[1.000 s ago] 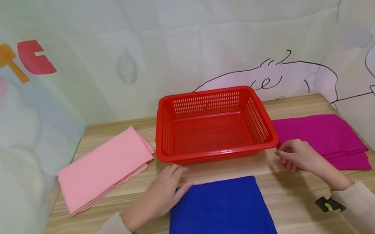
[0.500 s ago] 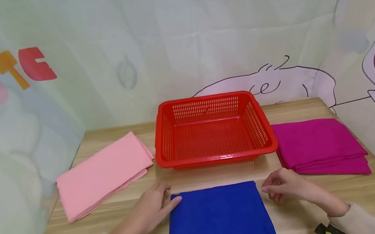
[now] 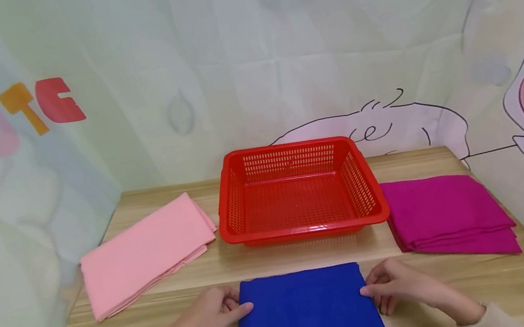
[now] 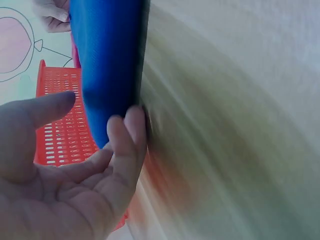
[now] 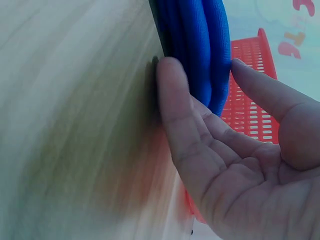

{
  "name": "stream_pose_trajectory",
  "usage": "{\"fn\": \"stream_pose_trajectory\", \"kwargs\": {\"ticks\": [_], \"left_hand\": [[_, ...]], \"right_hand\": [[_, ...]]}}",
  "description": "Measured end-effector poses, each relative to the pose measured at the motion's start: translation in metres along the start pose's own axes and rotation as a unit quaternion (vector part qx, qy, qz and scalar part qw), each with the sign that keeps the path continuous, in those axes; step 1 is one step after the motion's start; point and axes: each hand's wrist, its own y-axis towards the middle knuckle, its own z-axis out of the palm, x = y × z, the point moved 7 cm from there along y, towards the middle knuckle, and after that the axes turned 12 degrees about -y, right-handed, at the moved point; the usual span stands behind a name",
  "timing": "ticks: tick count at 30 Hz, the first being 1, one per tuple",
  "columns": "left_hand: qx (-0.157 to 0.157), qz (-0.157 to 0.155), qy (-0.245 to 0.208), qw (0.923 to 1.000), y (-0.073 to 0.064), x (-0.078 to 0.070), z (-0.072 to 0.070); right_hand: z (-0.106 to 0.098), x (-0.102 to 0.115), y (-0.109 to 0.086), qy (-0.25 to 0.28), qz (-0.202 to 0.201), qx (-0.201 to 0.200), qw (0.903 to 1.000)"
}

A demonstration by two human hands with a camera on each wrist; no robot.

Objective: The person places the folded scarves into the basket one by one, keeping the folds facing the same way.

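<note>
A folded blue cloth (image 3: 304, 311) lies on the table in front of me, in several layers. My left hand (image 3: 207, 315) is at its left edge. In the left wrist view, fingertips touch the cloth's edge near the tabletop, while the thumb stays a little apart from its upper face. At the opposite edge, my right hand (image 3: 399, 283) pinches the cloth lightly. Its thumb meets the top layer, and a finger (image 5: 174, 85) reaches the lower side. The underside of the cloth is hidden in the head view.
Beyond the blue cloth stands a red perforated plastic basket (image 3: 304, 229) with nothing in it. A folded pink cloth (image 3: 147, 254) lies left of the basket, a folded magenta cloth (image 3: 444, 212) right of it. Printed fabric walls (image 3: 234, 96) bound the wooden table (image 3: 193, 281).
Both hands have drawn back toward me. The right hand has moved left from the magenta cloth to the blue cloth's right edge; the left has settled at its left edge. The view has tilted up slightly.
</note>
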Motion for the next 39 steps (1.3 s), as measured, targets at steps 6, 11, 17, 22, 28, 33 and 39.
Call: {"fn": "stream_pose_trajectory", "kwargs": {"ticks": [6, 11, 17, 22, 28, 33, 39], "left_hand": [[0.031, 0.000, -0.071, 0.9970, -0.001, 0.005, 0.007], [0.040, -0.025, -0.127, 0.9907, -0.004, 0.011, 0.011], [0.044, -0.067, -0.203, 0.9760, -0.007, 0.015, 0.015], [0.052, -0.092, -0.230, 0.9673, -0.010, 0.019, 0.018], [0.067, -0.099, -0.244, 0.9625, -0.011, 0.023, 0.022], [0.072, -0.105, -0.257, 0.9579, -0.011, 0.024, 0.023], [0.078, -0.112, -0.273, 0.9522, -0.011, 0.024, 0.023]], "right_hand": [[0.006, -0.005, -0.001, 0.018, -0.004, 0.004, 0.9998], [0.008, -0.006, -0.002, 0.012, 0.001, -0.007, 0.9999], [0.009, -0.006, -0.003, 0.011, 0.006, -0.022, 0.9997], [0.010, -0.004, -0.004, 0.009, -0.003, -0.037, 0.9993], [0.011, -0.004, -0.005, -0.003, 0.013, -0.053, 0.9985], [0.012, -0.010, -0.007, 0.030, 0.060, -0.062, 0.9958], [0.015, -0.017, -0.007, 0.070, 0.086, -0.049, 0.9926]]}}
